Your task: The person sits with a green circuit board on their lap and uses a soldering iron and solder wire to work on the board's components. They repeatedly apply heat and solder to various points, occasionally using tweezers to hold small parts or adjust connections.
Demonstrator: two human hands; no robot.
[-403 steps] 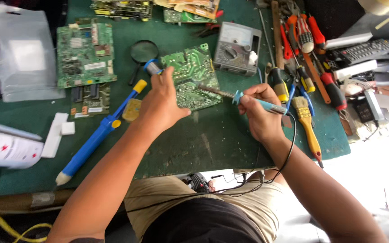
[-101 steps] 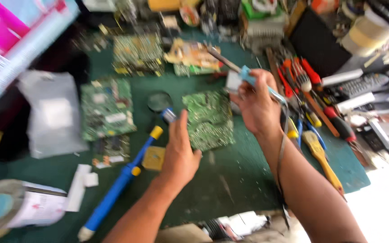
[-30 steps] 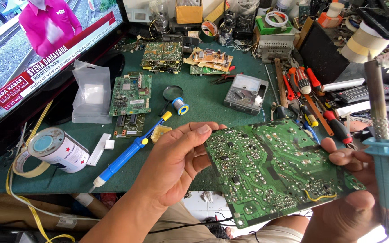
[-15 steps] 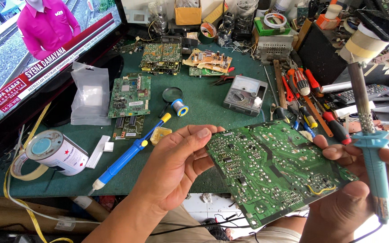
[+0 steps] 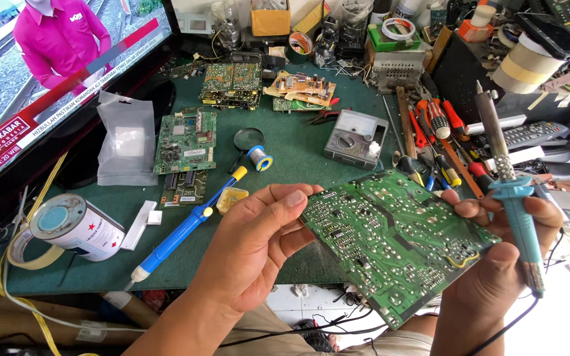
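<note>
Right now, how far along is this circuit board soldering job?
Done: the green circuit board is off the mat, solder side up, between the left hand and right hand. In hand: the right hand also grips the blue soldering iron, its tip up and clear of the board. Left: the solder spool and blue desoldering pump lie on the green mat, so rework may remain.

A green circuit board (image 5: 397,244) is held up off the desk, tilted, with its solder side facing the camera: silver solder joints and pale traces cover it, and its lower corner points down toward the lap. A soldering iron (image 5: 506,191) with a light blue handle stands nearly upright at the board's right edge, its dark metal tip pointing up.
</note>
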